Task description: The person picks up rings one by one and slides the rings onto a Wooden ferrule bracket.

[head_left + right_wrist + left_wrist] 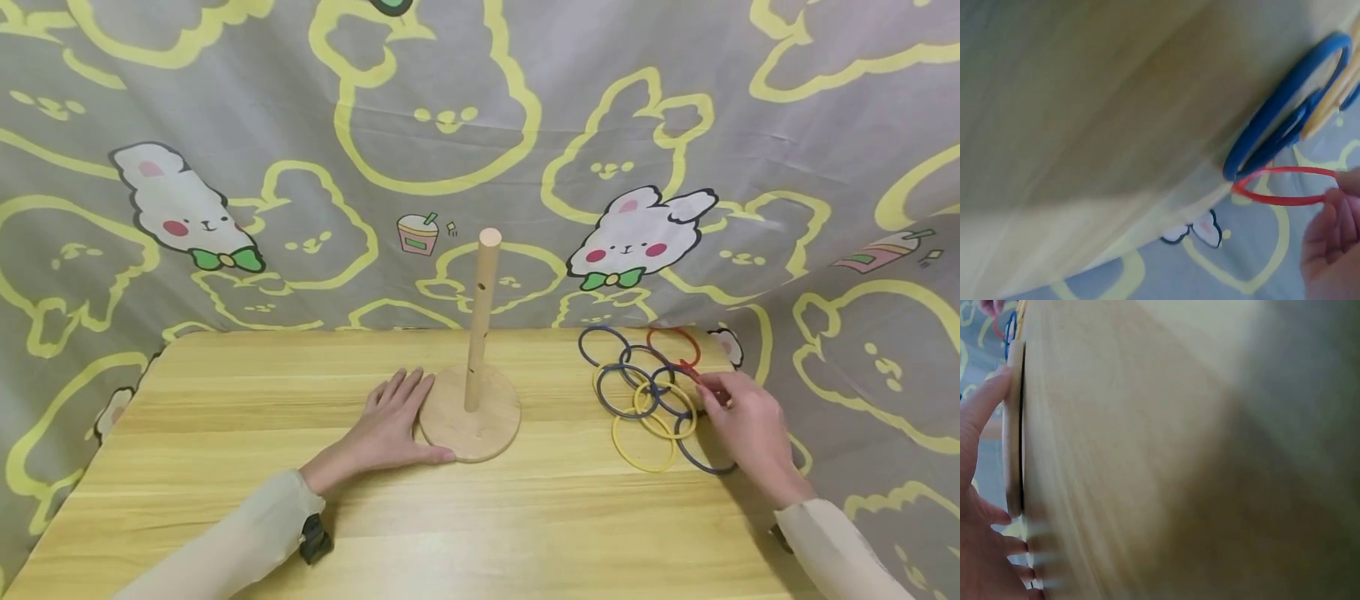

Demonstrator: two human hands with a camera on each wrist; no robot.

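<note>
A round wooden base (442,437) with an upright wooden post (480,333) stands in the middle of the table. My left hand (386,429) lies at the base's left side, fingers spread and straight. Its thumb touches the near rim, also seen in the left wrist view. To the right, my right hand (753,429) pinches a red ring (1282,200) between thumb and fingers. That ring is tilted up beside a blue ring (1272,103). Overlapping blue, yellow and red rings lie loosely under and beside the right hand, which hides part of the pile.
The wooden tabletop (247,400) carries the post stand and the ring pile. A grey patterned cloth (300,108) hangs behind the table and along its sides. Another red ring (699,346) lies near the back right edge.
</note>
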